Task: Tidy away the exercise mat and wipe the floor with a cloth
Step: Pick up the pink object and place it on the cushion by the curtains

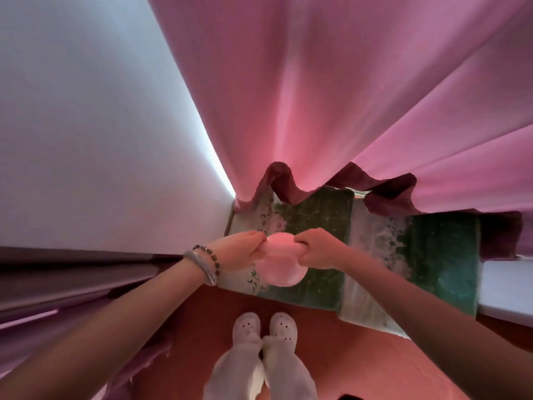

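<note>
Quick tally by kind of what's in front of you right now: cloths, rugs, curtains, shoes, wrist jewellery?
Pink cloth, held between left hand and right hand: 1
Green patterned rugs: 2
Pink curtain: 1
White clogs: 2
Left-wrist bracelets: 2
Total: 8

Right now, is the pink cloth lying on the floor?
No, the pink cloth hangs in the air, gripped by the left hand and right hand.

Dim pink light glows through the curtain (317, 96); wide-angle edges stretch, and details look soft.
</note>
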Motion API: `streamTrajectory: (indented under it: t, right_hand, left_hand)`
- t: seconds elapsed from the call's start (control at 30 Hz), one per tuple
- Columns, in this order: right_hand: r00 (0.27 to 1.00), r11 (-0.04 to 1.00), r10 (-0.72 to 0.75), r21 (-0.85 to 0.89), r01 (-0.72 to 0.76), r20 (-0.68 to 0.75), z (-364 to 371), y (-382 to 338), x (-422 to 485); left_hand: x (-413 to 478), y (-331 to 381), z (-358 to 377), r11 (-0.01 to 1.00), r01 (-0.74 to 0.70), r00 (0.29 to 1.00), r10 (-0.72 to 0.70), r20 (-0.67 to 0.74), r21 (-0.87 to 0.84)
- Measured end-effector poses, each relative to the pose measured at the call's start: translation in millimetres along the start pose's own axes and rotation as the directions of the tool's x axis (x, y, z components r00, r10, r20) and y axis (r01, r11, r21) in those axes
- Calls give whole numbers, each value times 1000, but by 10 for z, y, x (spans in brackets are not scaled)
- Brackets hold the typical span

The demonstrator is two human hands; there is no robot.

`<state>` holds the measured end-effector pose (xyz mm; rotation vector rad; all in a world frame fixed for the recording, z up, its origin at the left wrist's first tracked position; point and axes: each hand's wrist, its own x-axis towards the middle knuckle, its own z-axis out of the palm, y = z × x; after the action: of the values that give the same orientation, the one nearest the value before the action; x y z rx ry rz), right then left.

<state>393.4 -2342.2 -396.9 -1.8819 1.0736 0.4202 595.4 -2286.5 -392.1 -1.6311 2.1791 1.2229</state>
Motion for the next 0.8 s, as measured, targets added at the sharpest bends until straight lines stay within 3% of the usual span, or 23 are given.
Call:
streamTrajectory:
  t: [0.33, 0.57, 0.8]
  right_hand:
    - [987, 1000, 20, 11, -18, -160, 689, 1056, 1613]
    - [932, 989, -93, -137, 47, -351, 948, 1595, 2462]
    - [888, 956, -253, -239, 169, -383, 1533, 1928, 2661]
  left_hand:
    - [1485, -1158, 857, 981, -14, 988, 42, -147, 191]
    - [2157, -1686, 1367, 978, 57, 900, 36, -435, 200]
    - [2240, -1962, 2006, 964, 24, 867, 112, -486, 265]
